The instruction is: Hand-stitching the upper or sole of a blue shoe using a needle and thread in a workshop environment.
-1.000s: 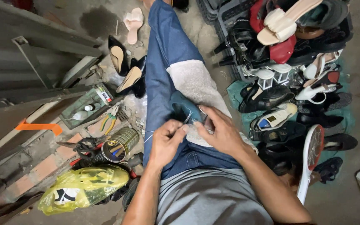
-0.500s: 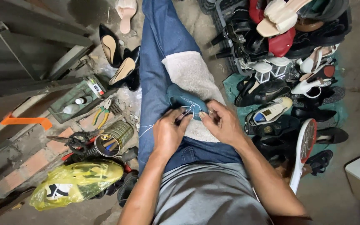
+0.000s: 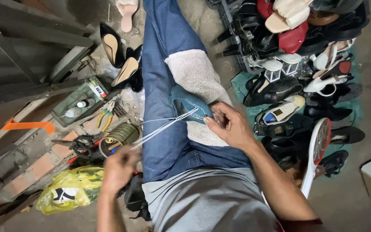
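Observation:
A dark teal shoe [image 3: 187, 105] lies on a pale fleecy cloth [image 3: 194, 77] over my lap in blue jeans. My right hand [image 3: 230, 124] grips the shoe's near edge, fingers pinched at the stitched seam. White thread [image 3: 162, 128] runs taut from the seam down to the left. My left hand [image 3: 120, 167] is closed on the thread's far end, pulled out beside my left thigh and blurred by motion.
On the left floor lie pliers [image 3: 107, 115], a round tin [image 3: 119, 137], scissors [image 3: 76, 144], a green tray [image 3: 76, 103] with small bottles, a yellow plastic bag [image 3: 71, 193] and black heeled shoes [image 3: 119, 53]. Several shoes and sandals [image 3: 297, 64] are piled at right, with a racket-shaped swatter [image 3: 318, 148].
My left hand has drawn away from the shoe down to the left, pulling the thread taut. My right hand stays on the shoe.

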